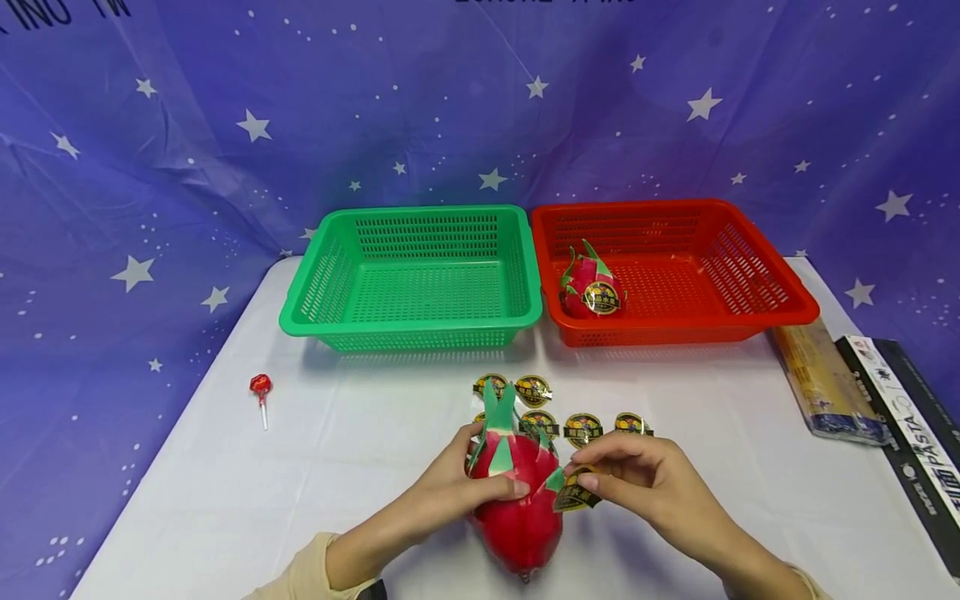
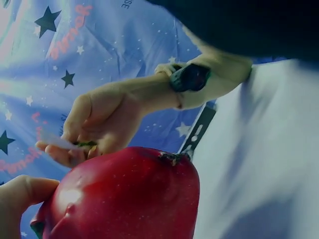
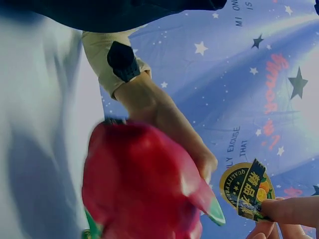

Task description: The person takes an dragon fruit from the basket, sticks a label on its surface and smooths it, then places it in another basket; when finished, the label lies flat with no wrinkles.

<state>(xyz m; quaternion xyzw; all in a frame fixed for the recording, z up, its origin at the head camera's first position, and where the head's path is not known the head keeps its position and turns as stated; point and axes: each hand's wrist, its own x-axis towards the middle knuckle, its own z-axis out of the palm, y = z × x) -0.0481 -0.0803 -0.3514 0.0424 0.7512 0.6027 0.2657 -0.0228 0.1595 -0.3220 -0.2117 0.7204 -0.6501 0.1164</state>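
Note:
A red dragon fruit (image 1: 517, 521) with green leaf tips is held near the table's front by my left hand (image 1: 457, 483), whose thumb lies across its front. Between thumb and fingertips, my right hand (image 1: 660, 483) pinches a round black-and-gold sticker (image 1: 576, 493) right beside the fruit. The right wrist view shows the sticker (image 3: 247, 190) face-on, with its printed band and fruit picture. Behind the fruit, several more stickers (image 1: 534, 390) lie on the table in rows, partly hidden by the leaves.
A green basket (image 1: 412, 327) stands at the back. Next to it, a red basket (image 1: 690, 331) contains another dragon fruit (image 1: 581, 279) bearing a sticker. A red lollipop (image 1: 260, 385) lies at left. On the right are a yellowish package (image 1: 828, 379) and dark pasta boxes (image 1: 911, 433).

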